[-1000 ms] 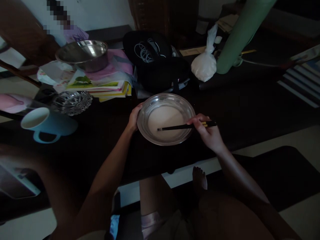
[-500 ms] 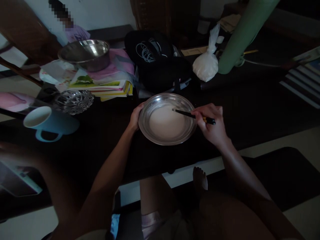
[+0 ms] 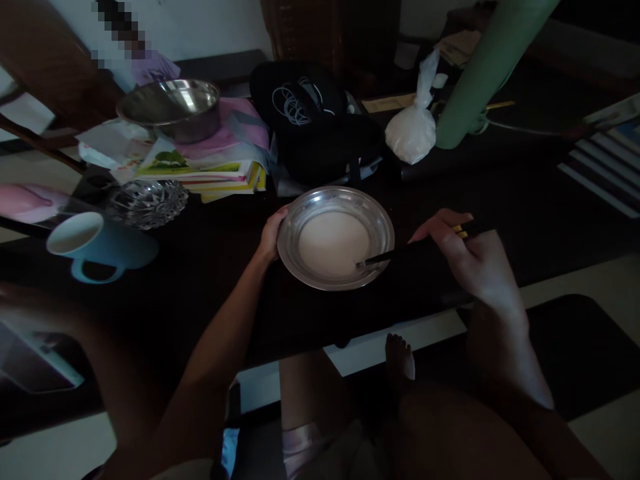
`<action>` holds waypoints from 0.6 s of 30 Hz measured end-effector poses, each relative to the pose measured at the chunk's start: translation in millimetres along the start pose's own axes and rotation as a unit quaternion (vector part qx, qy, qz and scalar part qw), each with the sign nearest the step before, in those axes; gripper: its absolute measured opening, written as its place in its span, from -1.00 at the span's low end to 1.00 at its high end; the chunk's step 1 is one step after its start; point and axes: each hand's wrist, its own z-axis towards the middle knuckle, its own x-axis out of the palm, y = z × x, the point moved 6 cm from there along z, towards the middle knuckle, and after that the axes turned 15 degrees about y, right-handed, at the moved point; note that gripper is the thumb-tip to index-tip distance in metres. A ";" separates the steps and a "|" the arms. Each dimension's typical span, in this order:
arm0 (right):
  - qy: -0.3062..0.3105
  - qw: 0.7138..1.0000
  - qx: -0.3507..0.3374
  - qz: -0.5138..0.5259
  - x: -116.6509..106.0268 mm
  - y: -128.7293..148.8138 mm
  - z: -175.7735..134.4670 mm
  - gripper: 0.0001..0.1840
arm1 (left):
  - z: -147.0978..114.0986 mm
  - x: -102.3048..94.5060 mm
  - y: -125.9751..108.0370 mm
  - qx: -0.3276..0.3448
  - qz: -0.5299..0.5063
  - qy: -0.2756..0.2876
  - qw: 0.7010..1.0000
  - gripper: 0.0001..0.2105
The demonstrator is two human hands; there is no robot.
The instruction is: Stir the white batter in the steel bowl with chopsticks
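Note:
A shallow stainless steel bowl (image 3: 384, 228) rests on the dark table, with a pale whitish liquid or paste (image 3: 333, 241) across its bottom. My left hand (image 3: 271, 236) grips the bowl's left rim, its fingers partly hidden behind the metal. To the right of the bowl, my right hand (image 3: 473, 257) is closed on a pair of black chopsticks (image 3: 384, 257) with gold bands. Their tips lie low inside the bowl, at the lower right edge of the pale contents.
Behind stand an open black case (image 3: 320, 143) with cables, a tied bag of white powder (image 3: 413, 130) and a green cylinder (image 3: 480, 80). Leftward are another steel bowl (image 3: 200, 127) on books (image 3: 220, 175), a glass dish (image 3: 150, 203) and a blue mug (image 3: 113, 247). Another person's arm (image 3: 100, 347) is at lower left.
My right hand has moved right and away from the bowl's rim. The chopstick tips have gone from the far side of the contents to the near right side. The left hand and bowl stay put.

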 end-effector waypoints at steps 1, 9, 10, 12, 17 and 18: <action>0.002 1.000 0.003 0.024 3.6 -3.4 0.5 -0.60 | 0.1 -0.1 0.3 -0.001 -0.003 -0.001 1.000 -0.70; -0.008 0.992 -0.041 0.120 58.7 -14.7 11.2 -0.59 | -1.3 0.4 -1.7 -0.011 -0.003 -0.011 1.000 -0.72; -0.011 0.993 -0.051 0.109 64.9 -14.3 12.5 -0.61 | -1.3 0.5 -2.1 -0.010 -0.002 -0.010 1.000 -0.72; -0.017 0.995 -0.062 0.073 73.5 -13.8 14.9 -0.64 | -1.1 0.5 -2.5 -0.005 0.001 -0.007 1.000 -0.72; -0.054 0.996 -0.072 -0.012 68.3 -17.0 18.7 -0.66 | 0.3 -0.3 0.4 0.001 -0.008 0.003 1.000 -0.70; -0.067 0.995 -0.072 -0.029 63.4 -17.6 18.3 -0.65 | 0.6 -0.5 1.3 0.000 -0.013 0.005 1.000 -0.70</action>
